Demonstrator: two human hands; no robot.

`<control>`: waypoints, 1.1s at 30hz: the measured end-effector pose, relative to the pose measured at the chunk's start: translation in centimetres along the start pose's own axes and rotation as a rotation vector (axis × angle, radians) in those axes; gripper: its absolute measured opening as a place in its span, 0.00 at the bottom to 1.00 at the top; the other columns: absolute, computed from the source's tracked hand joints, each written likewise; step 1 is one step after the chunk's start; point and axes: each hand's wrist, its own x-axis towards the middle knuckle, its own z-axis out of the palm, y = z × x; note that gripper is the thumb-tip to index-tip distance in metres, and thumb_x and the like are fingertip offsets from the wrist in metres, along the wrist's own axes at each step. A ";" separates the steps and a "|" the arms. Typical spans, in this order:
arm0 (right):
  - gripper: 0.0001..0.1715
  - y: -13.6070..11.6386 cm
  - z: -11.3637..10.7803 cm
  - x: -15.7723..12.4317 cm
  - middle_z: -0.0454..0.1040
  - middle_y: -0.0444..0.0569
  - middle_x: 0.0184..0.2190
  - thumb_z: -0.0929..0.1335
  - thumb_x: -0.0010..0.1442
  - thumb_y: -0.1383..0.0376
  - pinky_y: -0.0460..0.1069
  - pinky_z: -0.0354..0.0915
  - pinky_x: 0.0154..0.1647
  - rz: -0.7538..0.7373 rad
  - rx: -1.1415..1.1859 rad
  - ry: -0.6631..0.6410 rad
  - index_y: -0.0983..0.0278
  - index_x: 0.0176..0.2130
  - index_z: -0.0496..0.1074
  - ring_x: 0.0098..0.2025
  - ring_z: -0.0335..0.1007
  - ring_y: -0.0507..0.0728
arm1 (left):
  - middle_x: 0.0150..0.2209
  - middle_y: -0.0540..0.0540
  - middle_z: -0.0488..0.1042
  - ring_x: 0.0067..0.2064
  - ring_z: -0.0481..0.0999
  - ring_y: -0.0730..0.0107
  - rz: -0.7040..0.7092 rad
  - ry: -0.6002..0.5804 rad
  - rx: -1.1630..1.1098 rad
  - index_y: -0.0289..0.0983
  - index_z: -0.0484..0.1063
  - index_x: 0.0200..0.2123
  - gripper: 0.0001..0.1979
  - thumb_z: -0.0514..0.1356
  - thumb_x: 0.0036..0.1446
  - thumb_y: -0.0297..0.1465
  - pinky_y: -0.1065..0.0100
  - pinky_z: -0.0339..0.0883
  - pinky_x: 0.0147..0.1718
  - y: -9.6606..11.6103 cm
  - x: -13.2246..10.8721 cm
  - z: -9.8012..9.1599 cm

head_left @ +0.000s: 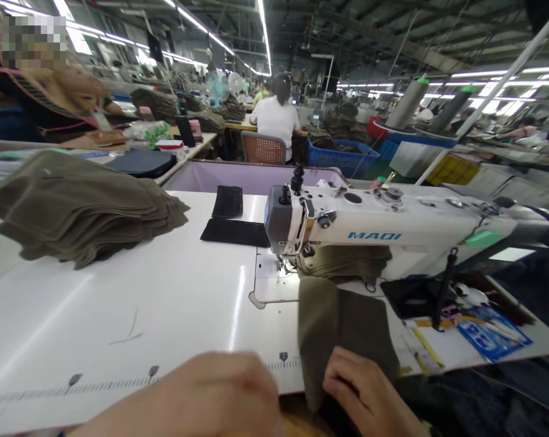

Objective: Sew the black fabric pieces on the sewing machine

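An olive fabric piece (342,328) lies folded on the white table, just in front of the needle of a white sewing machine (393,227). My right hand (370,394) rests on the near edge of that piece, fingers bent down and pressing on the cloth. At the bottom edge of the view, over the table's front edge with its printed ruler, is my left hand (215,397). It is blurred, shown from the back, and its fingers are hidden. More olive cloth (347,262) is bunched under the machine arm.
A tall stack of olive fabric pieces (83,203) sits at the left. Two black pieces (231,218) lie behind the needle plate. Scissors and blue packets (488,331) lie at the right. A person in white (277,118) sits at a station ahead; another person (51,91) is at far left.
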 end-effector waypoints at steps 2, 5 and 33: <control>0.12 -1.4 0.2 0.9 0.67 0.44 0.28 0.62 0.59 0.68 0.42 0.59 0.33 -0.102 0.158 -0.028 0.64 0.24 0.63 0.32 0.65 0.50 | 0.56 0.47 0.61 0.55 0.62 0.61 0.051 -0.128 0.025 0.47 0.56 0.56 0.27 0.59 0.52 0.30 0.60 0.62 0.51 -0.3 2.0 1.1; 0.12 -3.1 0.5 2.3 0.70 0.45 0.31 0.62 0.59 0.67 0.41 0.59 0.37 -0.198 0.306 -0.078 0.64 0.24 0.65 0.35 0.66 0.50 | 0.58 0.42 0.58 0.58 0.56 0.60 0.210 -0.206 -0.008 0.39 0.52 0.58 0.31 0.59 0.51 0.27 0.54 0.53 0.56 -0.7 4.4 2.8; 0.32 0.9 5.1 5.2 0.72 0.45 0.27 0.62 0.56 0.65 0.46 0.64 0.28 0.143 0.111 0.286 0.67 0.58 0.50 0.27 0.68 0.53 | 0.48 0.45 0.70 0.46 0.72 0.63 -0.454 0.297 0.070 0.43 0.59 0.55 0.23 0.53 0.56 0.39 0.64 0.66 0.46 -7.0 -3.9 3.8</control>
